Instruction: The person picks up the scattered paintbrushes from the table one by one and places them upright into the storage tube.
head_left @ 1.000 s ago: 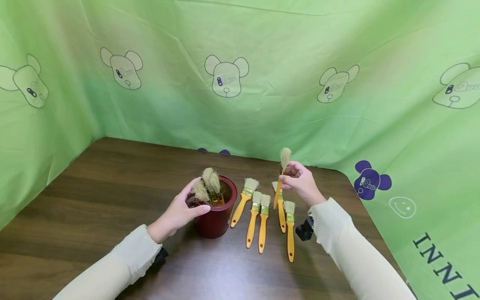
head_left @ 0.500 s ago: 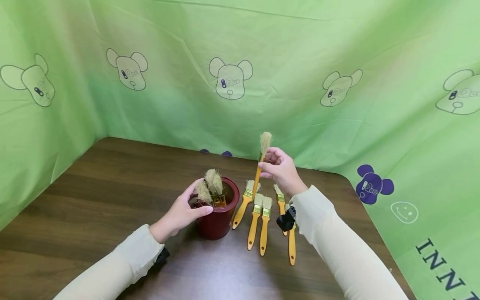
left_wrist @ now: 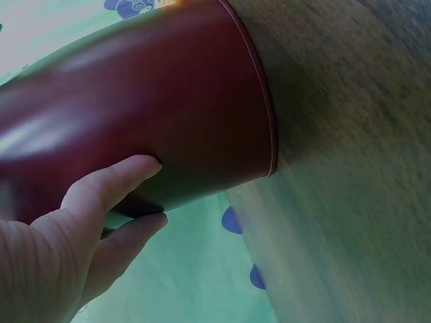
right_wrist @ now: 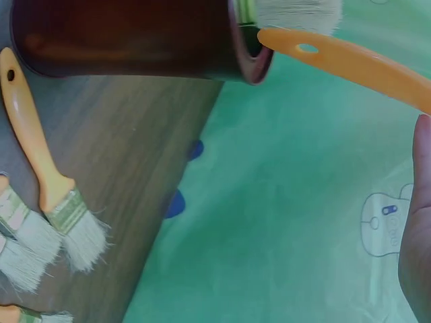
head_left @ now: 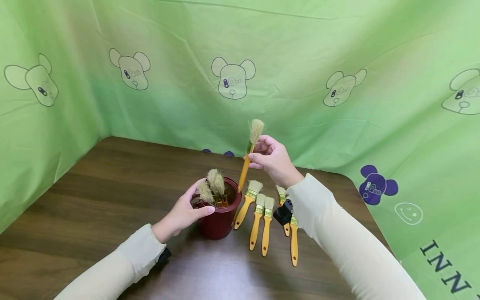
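Right hand (head_left: 275,161) pinches an orange-handled, pale-bristled paintbrush (head_left: 244,168), bristles up, long axis tilted, handle tip pointing down-left toward the dark red cylindrical pot (head_left: 217,225), gripped by the left hand (head_left: 183,213) short of the wood-grained surface (head_left: 123,187)'s far edge.

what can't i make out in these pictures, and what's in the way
Head: lower ends of the potted brushes, behind the wall of the red pot; their overlapping bristles leave the count unclear.
Head: middle of one table brush, behind the black wrist device.
Left wrist: the pot's opening, beyond the left edge.
Right wrist: bristles of the held brush, beyond the right edge.
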`<state>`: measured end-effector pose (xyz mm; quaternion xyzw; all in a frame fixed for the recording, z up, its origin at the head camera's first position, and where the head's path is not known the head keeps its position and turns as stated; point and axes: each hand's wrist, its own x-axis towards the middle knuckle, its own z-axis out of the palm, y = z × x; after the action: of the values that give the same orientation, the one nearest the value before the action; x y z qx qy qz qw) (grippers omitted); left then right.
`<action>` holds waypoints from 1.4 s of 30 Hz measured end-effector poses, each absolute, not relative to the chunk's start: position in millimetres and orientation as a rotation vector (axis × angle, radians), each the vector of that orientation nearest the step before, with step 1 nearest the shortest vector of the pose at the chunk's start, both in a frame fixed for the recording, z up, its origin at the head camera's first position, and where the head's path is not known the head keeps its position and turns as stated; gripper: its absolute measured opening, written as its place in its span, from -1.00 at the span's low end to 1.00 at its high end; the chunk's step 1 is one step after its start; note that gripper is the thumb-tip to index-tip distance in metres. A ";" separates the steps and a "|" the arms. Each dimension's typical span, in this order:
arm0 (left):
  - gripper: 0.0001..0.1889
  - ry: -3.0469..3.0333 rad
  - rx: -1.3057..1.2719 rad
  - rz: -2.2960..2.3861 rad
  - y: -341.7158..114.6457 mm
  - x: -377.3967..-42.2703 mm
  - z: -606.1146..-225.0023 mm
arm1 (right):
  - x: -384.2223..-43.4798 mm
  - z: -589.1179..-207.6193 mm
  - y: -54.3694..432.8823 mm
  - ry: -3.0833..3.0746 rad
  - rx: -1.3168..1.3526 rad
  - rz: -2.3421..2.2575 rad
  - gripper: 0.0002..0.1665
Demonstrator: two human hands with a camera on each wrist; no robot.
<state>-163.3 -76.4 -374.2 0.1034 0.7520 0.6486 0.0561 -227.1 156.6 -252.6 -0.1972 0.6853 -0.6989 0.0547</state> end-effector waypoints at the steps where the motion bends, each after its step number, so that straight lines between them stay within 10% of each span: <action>1: -0.17 2.284 0.313 1.965 -76.4 -163.3 -374.2 | -227.7 -251.0 155.9 2.080 -0.608 -2.116 -0.66; 42: -0.18 2.309 0.307 1.960 -74.8 -164.0 -377.6 | -223.2 -305.5 150.5 2.211 -0.561 -1.647 -0.49</action>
<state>-164.0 -74.8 -377.6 0.1006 0.7576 0.6431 0.0488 -223.2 150.5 -305.5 -0.1966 0.7754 -0.5775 0.1632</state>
